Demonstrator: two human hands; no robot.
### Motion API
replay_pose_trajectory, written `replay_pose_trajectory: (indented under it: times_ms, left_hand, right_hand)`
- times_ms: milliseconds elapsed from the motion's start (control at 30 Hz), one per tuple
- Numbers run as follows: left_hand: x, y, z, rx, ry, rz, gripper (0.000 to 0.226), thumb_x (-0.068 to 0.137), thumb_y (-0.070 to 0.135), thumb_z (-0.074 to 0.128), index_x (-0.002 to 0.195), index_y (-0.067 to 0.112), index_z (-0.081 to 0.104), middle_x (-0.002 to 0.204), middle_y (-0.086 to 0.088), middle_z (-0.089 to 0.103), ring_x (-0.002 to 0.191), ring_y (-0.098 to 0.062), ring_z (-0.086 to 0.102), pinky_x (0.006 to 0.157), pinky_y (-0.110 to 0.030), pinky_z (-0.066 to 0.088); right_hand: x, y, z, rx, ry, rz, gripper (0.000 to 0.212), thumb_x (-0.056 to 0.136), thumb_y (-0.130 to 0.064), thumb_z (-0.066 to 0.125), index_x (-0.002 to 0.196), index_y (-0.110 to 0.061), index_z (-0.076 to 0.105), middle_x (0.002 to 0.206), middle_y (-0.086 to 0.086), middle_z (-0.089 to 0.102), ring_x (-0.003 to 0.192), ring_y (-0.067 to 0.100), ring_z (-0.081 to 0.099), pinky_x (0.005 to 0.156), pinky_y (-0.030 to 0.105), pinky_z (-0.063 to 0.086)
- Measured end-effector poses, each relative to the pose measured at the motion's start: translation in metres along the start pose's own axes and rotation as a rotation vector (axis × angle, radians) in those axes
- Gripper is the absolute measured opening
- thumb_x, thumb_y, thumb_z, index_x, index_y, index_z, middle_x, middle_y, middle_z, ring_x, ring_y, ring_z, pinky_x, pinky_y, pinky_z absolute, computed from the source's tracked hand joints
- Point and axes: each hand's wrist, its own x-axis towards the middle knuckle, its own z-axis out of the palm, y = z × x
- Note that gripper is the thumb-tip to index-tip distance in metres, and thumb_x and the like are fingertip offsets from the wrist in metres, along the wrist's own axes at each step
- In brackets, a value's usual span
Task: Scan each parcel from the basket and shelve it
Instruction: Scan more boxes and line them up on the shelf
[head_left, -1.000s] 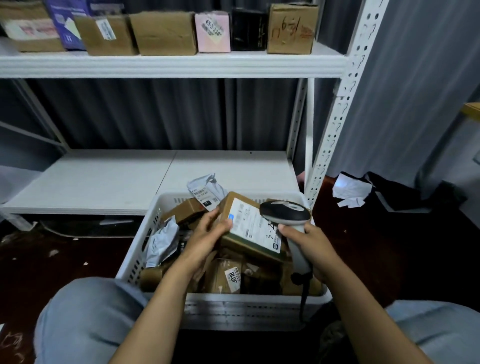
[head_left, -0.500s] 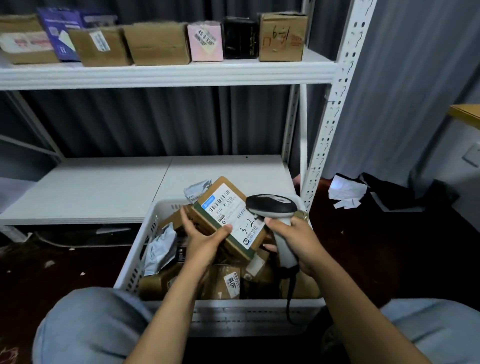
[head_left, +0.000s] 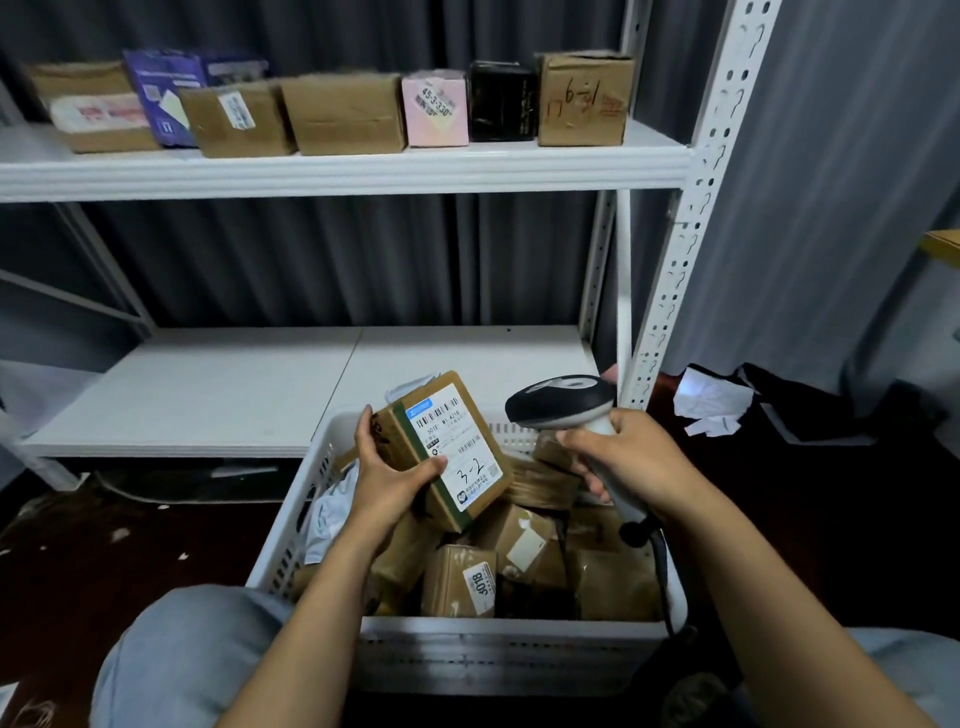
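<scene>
Left hand clamps small brown cardboard parcel above white plastic basket, white label tilted up for reading. Right hand wraps grey-black handheld scanner just right, nose toward label. White lower shelf far, bare.

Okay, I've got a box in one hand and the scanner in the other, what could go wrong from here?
The brown cardboard box with the white label is pinched at one end by the left hand, so it may tip back into the white plastic basket. The grey handheld scanner in the right hand sits beside the label, so a misread seems possible. Its cable could snag parcels.
</scene>
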Motion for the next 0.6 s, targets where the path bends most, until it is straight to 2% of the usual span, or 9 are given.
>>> replay_pose_trajectory:
  times_ms: [233,433,600]
  left_hand:
    - [-0.002,0.004,-0.001,0.007,-0.014,-0.026,0.114,0.074,0.002,0.079,0.152,0.037,0.004,0.15,-0.005,0.037,0.131,-0.025,0.043,0.103,-0.05,0.043]
    - [-0.003,0.003,-0.002,0.044,-0.015,-0.054,0.115,0.073,0.005,0.08,0.151,0.041,0.005,0.151,-0.005,0.036,0.131,-0.028,0.045,0.102,-0.054,0.045]
    - [-0.005,0.005,-0.003,0.045,-0.021,-0.045,0.108,0.074,0.009,0.08,0.151,0.038,0.01,0.149,-0.004,0.039,0.131,-0.026,0.043,0.101,-0.047,0.045]
  right_hand:
    - [-0.011,-0.011,-0.007,0.043,0.073,0.01,0.023,0.091,-0.017,0.066,0.074,-0.006,0.056,0.047,0.002,0.056,0.039,0.016,0.05,0.043,0.027,0.045]
    - [-0.011,-0.015,-0.007,0.017,0.062,-0.018,0.024,0.091,-0.018,0.066,0.073,-0.006,0.056,0.047,0.002,0.056,0.038,0.017,0.049,0.049,0.031,0.046]
    - [-0.009,-0.017,-0.003,-0.022,0.039,-0.018,0.022,0.09,-0.019,0.067,0.076,-0.006,0.058,0.048,0.003,0.057,0.04,0.019,0.05,0.048,0.03,0.046]
